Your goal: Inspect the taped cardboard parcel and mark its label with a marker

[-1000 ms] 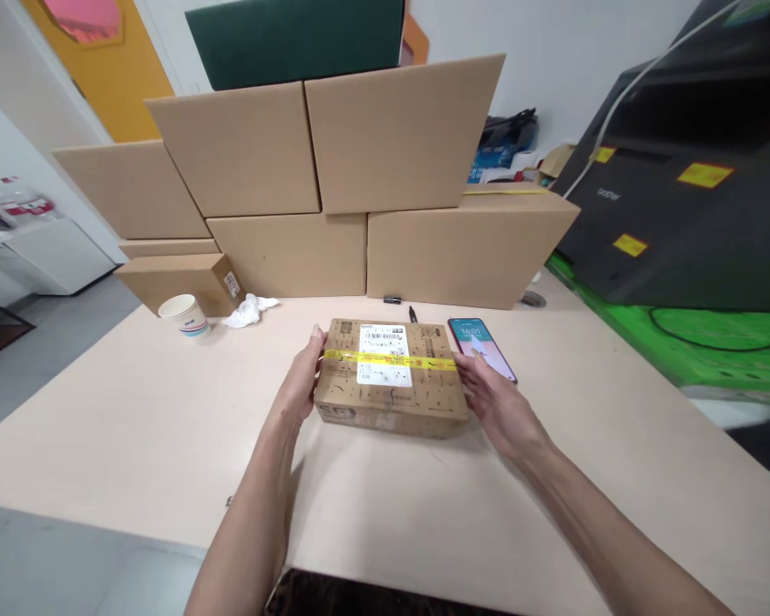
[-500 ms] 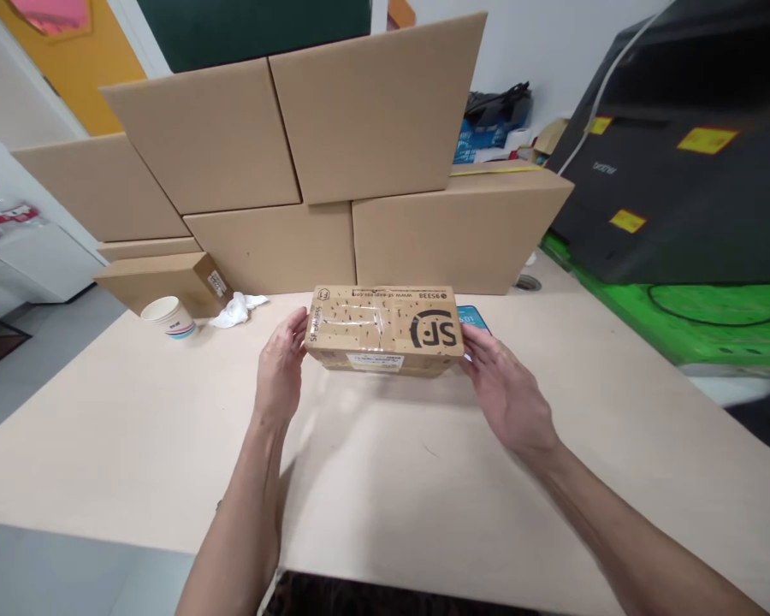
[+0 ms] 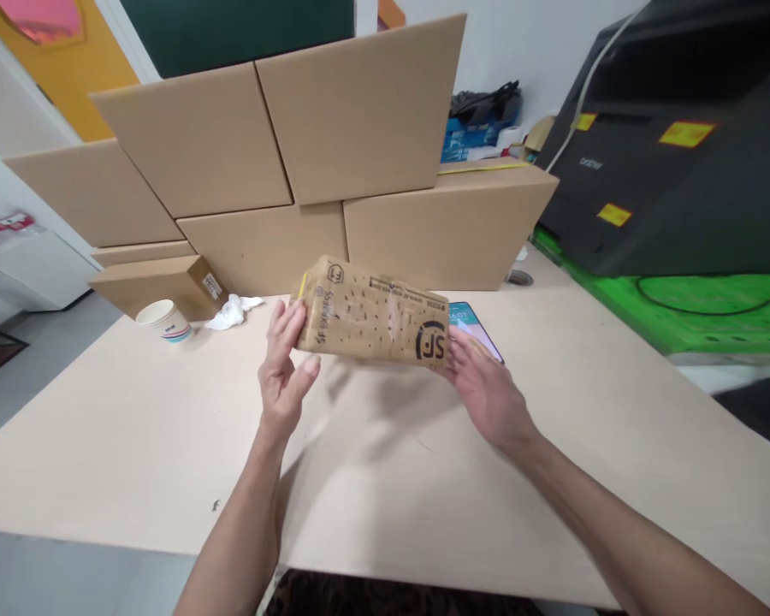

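Note:
I hold a small brown cardboard parcel in the air above the beige table, tilted with its left end higher. Its printed underside with black lettering and a round logo faces me. My left hand grips the parcel's left end, fingers behind and thumb in front. My right hand holds the right end from below, fingers curled round the corner. A phone with a lit screen lies on the table just behind my right hand.
A wall of large cardboard boxes stands along the table's far side. A paper cup and a crumpled white tissue lie at the back left. A big black printer sits at the right on a green mat.
The parcel lay flat on the table, label up, between my hands. I lifted it, turned it over so the printed underside faces me, and it now tilts up at the left.

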The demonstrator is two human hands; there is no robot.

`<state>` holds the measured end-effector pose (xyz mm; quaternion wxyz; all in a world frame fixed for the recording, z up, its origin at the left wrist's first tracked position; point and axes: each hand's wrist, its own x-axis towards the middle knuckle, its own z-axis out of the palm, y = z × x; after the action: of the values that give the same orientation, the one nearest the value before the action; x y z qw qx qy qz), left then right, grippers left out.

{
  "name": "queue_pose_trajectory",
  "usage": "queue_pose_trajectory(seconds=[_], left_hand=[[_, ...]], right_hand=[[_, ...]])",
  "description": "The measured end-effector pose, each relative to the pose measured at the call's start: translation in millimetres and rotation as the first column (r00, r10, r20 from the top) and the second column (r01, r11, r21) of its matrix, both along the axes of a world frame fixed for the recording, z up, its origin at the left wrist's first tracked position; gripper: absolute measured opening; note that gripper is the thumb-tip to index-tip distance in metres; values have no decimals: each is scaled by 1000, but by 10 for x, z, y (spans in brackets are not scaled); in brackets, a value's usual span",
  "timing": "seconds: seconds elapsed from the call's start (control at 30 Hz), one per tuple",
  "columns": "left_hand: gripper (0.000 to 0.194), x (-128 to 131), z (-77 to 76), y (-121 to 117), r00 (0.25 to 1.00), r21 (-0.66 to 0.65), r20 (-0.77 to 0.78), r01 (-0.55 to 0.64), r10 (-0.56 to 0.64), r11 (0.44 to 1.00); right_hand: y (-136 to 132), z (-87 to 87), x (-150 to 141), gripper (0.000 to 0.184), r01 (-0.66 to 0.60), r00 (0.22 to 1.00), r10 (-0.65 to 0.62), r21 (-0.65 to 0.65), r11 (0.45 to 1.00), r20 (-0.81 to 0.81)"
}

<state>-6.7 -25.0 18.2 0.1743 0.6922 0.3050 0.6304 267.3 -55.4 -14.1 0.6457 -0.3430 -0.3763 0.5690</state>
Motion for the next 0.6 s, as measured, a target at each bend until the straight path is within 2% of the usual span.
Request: queue_pose_trajectory(seconds=[0.1, 0.23, 0.3, 0.33, 0.37, 0.4, 0.43, 0.5, 0.57, 0.6], left_hand=[[48, 30, 76, -100, 976, 172, -213, -9, 46, 985], [42, 196, 78, -247, 926, 206, -373, 143, -58, 968], [47, 284, 19, -275, 946, 204, -325, 92, -21, 975], [53, 316, -17, -270, 963, 170, -266, 1, 45, 985], [58, 338, -51, -255, 972, 96, -198, -106, 124, 990], [67, 349, -79, -230, 974, -34, -139, -184, 178, 982], [77, 351, -98, -201, 978, -184, -83, -201, 189, 962], [89, 338, -106, -141, 996, -455, 28, -60, 81, 888], [85, 324, -85, -100, 988, -600, 136, 143, -75, 787], [79, 322, -71, -89, 977, -636, 180, 207, -118, 743]], right_hand=[[51, -43, -9, 38, -24, 999, 20, -130, 991, -31], [145, -107, 33, 33, 22, 995, -48, -272, 962, -90], [190, -133, 59, 34, 24, 990, -67, -317, 948, -126], [208, -144, 69, 36, 25, 987, -76, -334, 942, -139], [222, -152, 76, 38, 32, 985, -88, -347, 937, -146], [233, -159, 80, 38, 47, 984, -104, -351, 935, -144], [241, -163, 82, 39, 73, 983, -126, -345, 936, -135], [249, -165, 83, 40, 146, 978, -185, -314, 938, -97], [252, -159, 88, 41, 227, 968, -247, -273, 935, -42], [253, -152, 94, 40, 251, 965, -263, -250, 935, -16]])
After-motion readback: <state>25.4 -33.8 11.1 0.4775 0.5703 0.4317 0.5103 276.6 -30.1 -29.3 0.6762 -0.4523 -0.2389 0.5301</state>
